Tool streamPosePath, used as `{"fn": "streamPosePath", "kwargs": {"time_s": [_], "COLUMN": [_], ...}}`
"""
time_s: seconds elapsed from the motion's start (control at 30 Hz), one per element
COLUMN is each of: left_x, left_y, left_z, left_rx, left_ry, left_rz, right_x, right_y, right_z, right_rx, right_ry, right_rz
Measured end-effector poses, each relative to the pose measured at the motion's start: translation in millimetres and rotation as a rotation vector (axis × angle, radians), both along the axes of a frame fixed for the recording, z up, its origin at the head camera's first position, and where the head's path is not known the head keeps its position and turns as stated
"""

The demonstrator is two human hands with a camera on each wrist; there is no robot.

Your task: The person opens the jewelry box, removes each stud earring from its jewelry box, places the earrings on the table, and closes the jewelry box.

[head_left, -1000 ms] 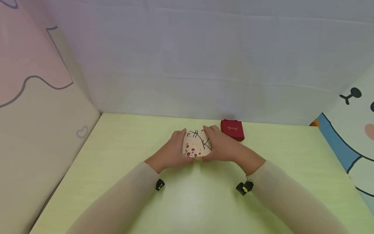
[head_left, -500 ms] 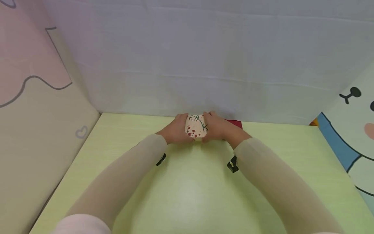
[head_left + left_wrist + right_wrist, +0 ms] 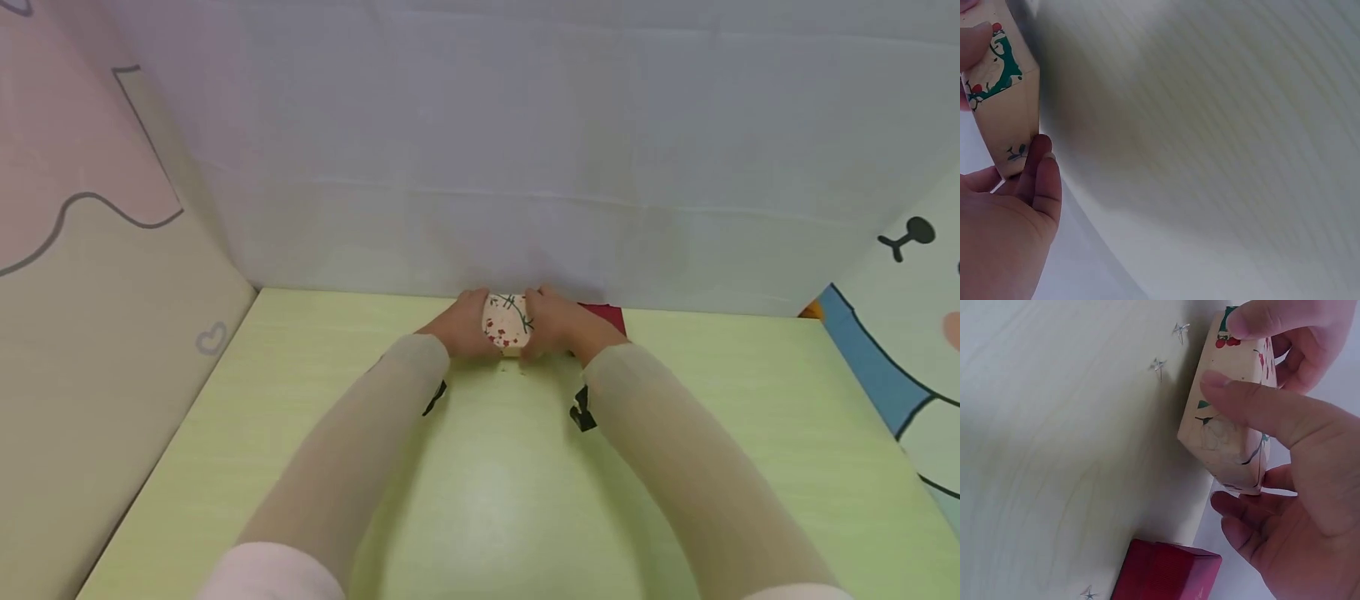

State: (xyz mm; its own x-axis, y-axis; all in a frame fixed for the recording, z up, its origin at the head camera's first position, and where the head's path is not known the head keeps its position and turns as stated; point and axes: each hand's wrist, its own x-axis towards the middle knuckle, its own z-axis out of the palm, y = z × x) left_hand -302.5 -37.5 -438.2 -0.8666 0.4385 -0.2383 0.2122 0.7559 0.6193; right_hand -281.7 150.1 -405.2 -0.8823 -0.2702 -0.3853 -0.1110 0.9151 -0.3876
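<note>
A small cream box printed with red flowers and green branches is at the back of the table, close to the wall. My left hand grips its left side, thumb on the near face and fingers at the far side. On the opposite side my right hand holds it the same way, as the right wrist view shows with the thumb pressed on the box. The left wrist view catches only one end of the box. Two tiny silvery star-shaped pieces with thin stems, one of them this star piece, lie just in front of the box.
A dark red box with gold lettering stands right of my right hand, partly hidden by it. Near it in the right wrist view lies another silvery star piece. A white wall covering rises behind the pale table.
Both hands have carried the floral box away from me, up to the wall. Over the last half second it has shifted slightly right. The tiny silvery pieces now show in front of it.
</note>
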Motion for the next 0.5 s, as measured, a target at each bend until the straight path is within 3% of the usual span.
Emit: {"fn": "streamPosePath", "kwargs": {"time_s": [0.2,0.33,0.5], "left_x": [0.8,3.4,3.4], "left_y": [4.7,4.2,-3.0], "left_z": [-5.3,-3.3,3.6], "left_rx": [-0.125,-0.204,-0.146], "left_ry": [0.008,0.006,-0.046], "left_rz": [0.011,0.029,0.026], "right_x": [-1.8,-2.0,-2.1], "right_y": [2,5,9], "right_z": [-7.6,-11.4,-11.1], "right_rx": [0.089,0.084,0.083], "right_ry": [0.016,0.039,0.075], "right_rz": [0.024,0.037,0.06]}}
